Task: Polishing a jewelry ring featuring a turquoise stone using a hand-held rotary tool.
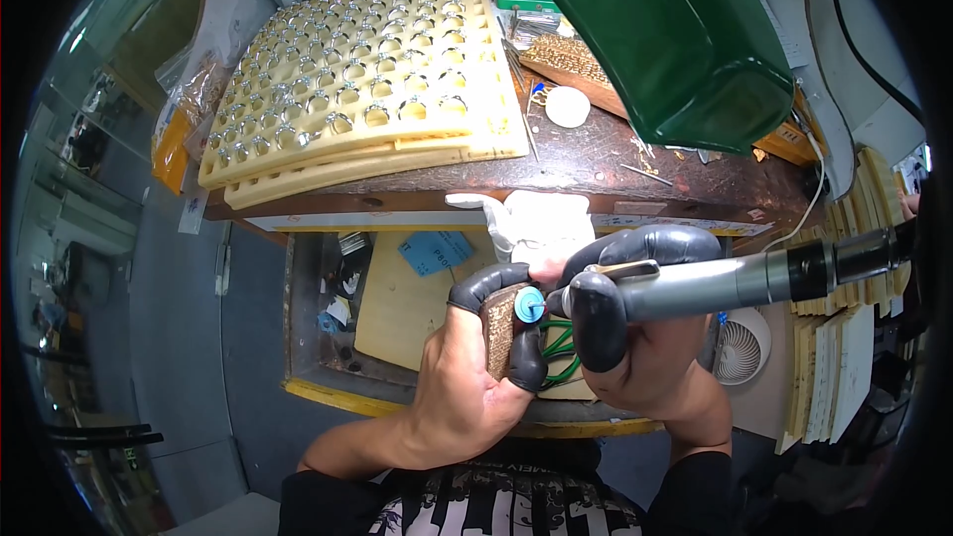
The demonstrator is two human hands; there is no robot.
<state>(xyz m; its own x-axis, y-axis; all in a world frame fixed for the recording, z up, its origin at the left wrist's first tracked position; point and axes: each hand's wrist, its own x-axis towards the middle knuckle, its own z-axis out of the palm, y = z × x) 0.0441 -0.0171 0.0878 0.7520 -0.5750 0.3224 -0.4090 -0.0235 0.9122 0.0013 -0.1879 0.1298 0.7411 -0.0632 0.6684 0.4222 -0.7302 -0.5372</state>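
Black finger covers sit on several fingers of both hands. My left hand point(462, 362) is closed round a small brown block point(501, 333) with a rough, speckled face. In my right hand point(635, 323) is a silver rotary handpiece point(695, 288), its rear end reaching off to the right. A small light-blue wheel point(529, 305) at the handpiece's tip lies against or right beside the block's upper edge; I cannot tell if they touch. The two hands meet just in front of a white wrapped piece point(541, 223) at the bench edge. Any small part between the fingertips is hidden.
A stacked yellow foam tray point(367, 154) with many silver rings covers the bench's left. A green lamp shade point(685, 50) hangs over the right. Below my hands, an open drawer point(328, 392) holds a blue note point(435, 252) and green cord point(564, 362). Foam boards point(829, 377) stand right.
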